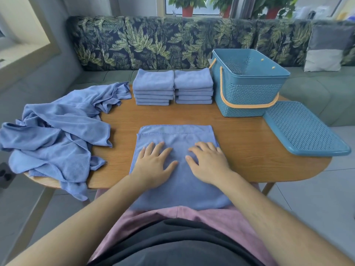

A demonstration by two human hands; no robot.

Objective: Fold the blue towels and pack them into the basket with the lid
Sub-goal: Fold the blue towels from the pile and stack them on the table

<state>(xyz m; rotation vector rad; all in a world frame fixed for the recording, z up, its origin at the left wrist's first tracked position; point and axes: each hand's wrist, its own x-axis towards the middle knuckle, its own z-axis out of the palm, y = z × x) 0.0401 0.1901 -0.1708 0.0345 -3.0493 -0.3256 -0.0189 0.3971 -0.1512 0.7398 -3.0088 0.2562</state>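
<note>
Head view: nearest us, our forearms cover parts of both sides of the half-folded towel (178, 191). Its near end hangs off the tabletop (249, 146) onto our lap and hides that edge. Both grips lie flat on this towel with fingers spread, holding nothing: the left grip (153, 166) on its left half, the right grip (208, 164) on its right half, thumbs close but apart. Beyond the fingertips, the towel's upper layer stops short of the lower one, leaving a strip showing. To the left, a crumpled pile (57, 135) spills over the tabletop's edge; we cannot count its towels. Farther back, a left stack (153, 87) and a right stack (193, 85) stand side by side. Right of them sits the open basket (247, 93), its floor mostly hidden by its front wall. Just beside it and nearer us, the lid (303, 129) overhangs the right edge.
</note>
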